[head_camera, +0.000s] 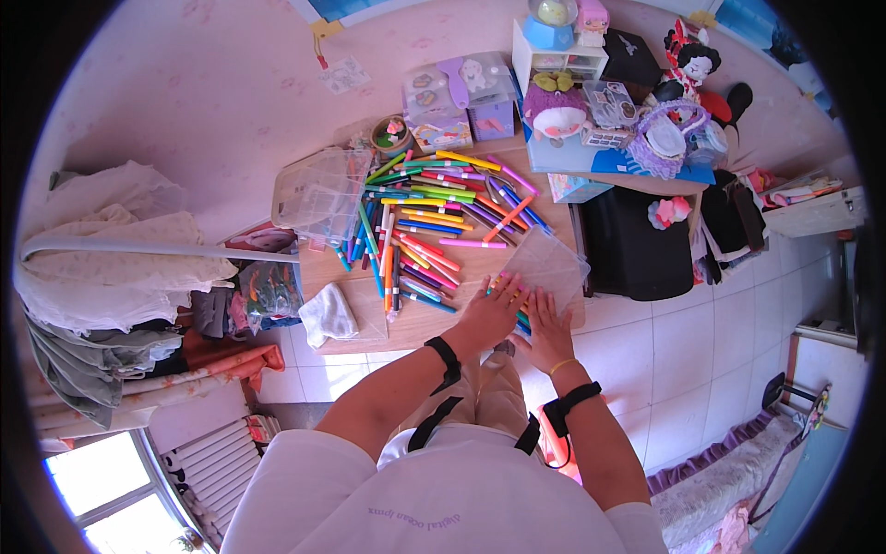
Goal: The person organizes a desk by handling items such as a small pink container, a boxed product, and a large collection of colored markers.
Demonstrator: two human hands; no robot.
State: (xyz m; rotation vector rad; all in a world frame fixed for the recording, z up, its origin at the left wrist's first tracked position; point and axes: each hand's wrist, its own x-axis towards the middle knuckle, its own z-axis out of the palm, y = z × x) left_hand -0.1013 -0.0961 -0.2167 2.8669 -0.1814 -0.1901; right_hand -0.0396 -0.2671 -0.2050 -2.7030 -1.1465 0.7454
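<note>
My left hand point(490, 309) lies over several coloured markers point(522, 320) at the front right of the wooden desk point(422, 331), its fingers stretched out and touching them. Beside it, my right hand point(548, 328) rests on the same markers with the thumb held apart. Both hands partly cover these markers. A clear plastic case point(547, 266) extends beyond my fingertips; where its near edge lies is hidden. Farther back, a large loose pile of markers point(429, 215) in many colours spreads across the desk.
A clear plastic container point(320, 190) stands at the pile's left. A white cloth point(328, 315) lies near the front left edge. Boxes point(443, 128) and a plush toy point(556, 111) line the back. A black case-like object point(633, 242) sits right of the desk.
</note>
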